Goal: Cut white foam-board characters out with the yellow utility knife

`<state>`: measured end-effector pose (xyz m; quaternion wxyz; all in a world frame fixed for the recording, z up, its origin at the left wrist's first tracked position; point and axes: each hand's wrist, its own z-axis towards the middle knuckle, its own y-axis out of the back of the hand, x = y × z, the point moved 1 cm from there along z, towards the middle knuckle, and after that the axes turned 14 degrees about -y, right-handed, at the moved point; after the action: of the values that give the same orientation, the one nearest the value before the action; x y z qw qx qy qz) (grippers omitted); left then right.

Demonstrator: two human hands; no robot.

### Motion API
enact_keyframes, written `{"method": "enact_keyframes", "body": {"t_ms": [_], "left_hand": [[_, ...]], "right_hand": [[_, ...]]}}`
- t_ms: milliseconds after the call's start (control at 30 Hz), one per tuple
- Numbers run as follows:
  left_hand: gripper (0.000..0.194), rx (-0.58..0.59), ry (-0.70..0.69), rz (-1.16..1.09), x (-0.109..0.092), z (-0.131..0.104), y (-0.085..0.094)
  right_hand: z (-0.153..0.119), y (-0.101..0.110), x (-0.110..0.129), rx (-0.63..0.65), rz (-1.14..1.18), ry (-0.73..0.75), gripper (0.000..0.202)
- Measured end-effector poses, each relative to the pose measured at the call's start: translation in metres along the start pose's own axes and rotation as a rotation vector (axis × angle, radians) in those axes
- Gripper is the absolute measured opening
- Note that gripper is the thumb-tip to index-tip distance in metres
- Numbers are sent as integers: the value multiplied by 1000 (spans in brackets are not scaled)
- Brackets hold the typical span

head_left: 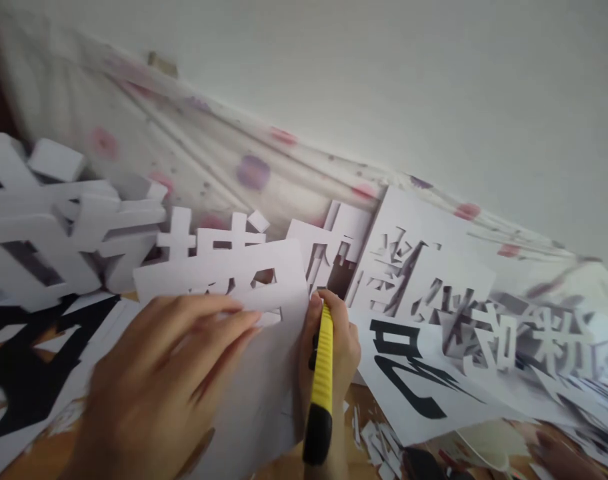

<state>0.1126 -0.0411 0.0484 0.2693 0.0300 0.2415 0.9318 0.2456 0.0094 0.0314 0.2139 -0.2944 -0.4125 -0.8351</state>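
My left hand lies flat, fingers spread, on a white sheet with cut-out character shapes. My right hand grips a yellow and black utility knife, whose tip meets the sheet near its upper right edge. The blade itself is hidden by my fingers.
White foam characters stand at the left and along the back. Printed sheets with black strokes and cut-out holes lie to the right. A flowered cloth hangs against a pale wall. Paper scraps litter the brown surface in front.
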Motion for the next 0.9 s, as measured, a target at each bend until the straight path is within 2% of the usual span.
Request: {"method": "enact_keyframes", "body": {"t_ms": [67,133,300,467,567,733,900], "left_hand": [[18,-130,4,93,16,-12,21],[17,-137,-29,123,24,-15,26],[10,-58,-118,120,30,-14,17],[10,-92,-109,105,28,-14,16],[11,-111,-88,51,29,-14,15],[11,-197,10,-7,38,-15,25],[25,-250,242,106,48,-18,50]], "right_hand": [[-8,-3,8,-30,22,-8,40],[-14,-6,16,-54,43,-24,43],[-19,-9,23,-23,34,-39,44],[-16,-7,16,-21,19,32,40],[-14,-8,12,29,0,8,41],[-7,-6,10,94,-5,-91,41],[-4,-2,8,109,30,-117,40]]}}
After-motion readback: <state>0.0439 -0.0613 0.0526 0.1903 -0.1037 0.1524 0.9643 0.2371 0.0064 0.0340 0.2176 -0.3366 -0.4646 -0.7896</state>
